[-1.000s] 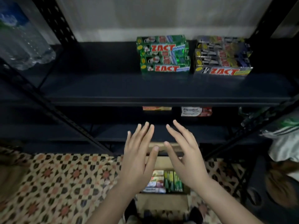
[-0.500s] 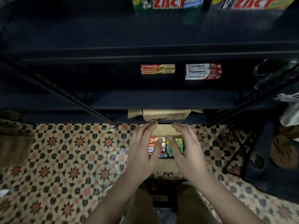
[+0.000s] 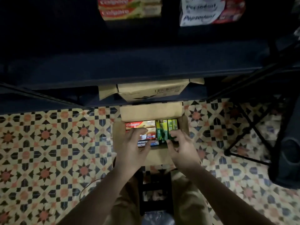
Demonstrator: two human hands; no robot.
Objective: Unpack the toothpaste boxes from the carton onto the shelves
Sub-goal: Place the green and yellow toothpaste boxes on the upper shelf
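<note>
The carton sits on the floor just near of the shelves; inside, toothpaste boxes lie left, upright boxes right. On the shelf far above, one stack lies left of another

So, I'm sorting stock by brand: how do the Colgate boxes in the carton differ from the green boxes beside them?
Colgate boxes are red and cream; green boxes are green and yellow. Colgate boxes lie crosswise on the carton's left; green boxes run lengthwise on its right. The left hand reaches over the Colgate side, the right hand over the green.
</note>
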